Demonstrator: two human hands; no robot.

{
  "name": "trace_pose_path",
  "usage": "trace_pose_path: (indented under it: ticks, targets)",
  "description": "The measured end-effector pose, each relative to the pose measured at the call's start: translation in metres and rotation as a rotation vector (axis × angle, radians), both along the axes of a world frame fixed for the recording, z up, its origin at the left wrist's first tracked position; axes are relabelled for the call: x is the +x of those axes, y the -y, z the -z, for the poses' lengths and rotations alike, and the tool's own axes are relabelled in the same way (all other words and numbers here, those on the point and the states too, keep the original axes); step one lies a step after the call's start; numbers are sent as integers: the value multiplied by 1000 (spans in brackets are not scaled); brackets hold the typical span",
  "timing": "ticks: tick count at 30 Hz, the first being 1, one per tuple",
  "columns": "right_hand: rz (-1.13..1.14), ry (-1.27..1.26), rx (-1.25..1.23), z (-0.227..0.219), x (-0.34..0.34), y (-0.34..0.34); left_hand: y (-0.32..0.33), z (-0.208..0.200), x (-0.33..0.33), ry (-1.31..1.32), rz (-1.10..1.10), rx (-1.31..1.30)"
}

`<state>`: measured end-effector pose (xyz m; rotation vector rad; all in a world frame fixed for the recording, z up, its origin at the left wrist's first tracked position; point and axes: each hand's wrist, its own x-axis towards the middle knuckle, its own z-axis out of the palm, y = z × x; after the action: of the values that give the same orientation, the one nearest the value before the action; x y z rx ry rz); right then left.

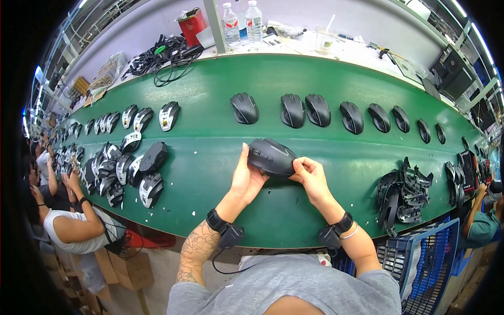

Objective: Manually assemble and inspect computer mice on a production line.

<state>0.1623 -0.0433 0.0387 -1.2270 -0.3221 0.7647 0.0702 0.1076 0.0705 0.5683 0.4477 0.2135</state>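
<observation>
Between my two hands is a black computer mouse point(270, 156), tilted and held just above the green bench point(236, 210). My left hand point(247, 176) grips its left end from beneath, thumb up along the edge. At the opposite end, my right hand point(311, 177) pinches the mouse between thumb and fingers. Beyond them stands a row of black mice, the closest ones being one mouse point(244, 108) and another mouse point(292, 111). To the left, half-assembled mice with pale inner shells point(151, 190) lie in a heap.
A pile of black plastic shells point(404, 191) sits on the right, above a blue crate point(430, 257). Water bottles point(254, 22), a red container point(192, 27) and tangled black cables point(163, 58) occupy the back shelf. Other people point(79, 226) work along both sides.
</observation>
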Motion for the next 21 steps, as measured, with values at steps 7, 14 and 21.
trace_pose_path:
  ticks: [7, 14, 21]
  targets:
    - [23, -130, -22, -6, 15, 3, -4, -2, 12, 10, 156, 264]
    - [121, 744, -428, -54, 64, 39, -100, 8, 41, 52, -8, 251]
    - [609, 1082, -1206, -69, 61, 120, -256, 24, 74, -474, -131, 882]
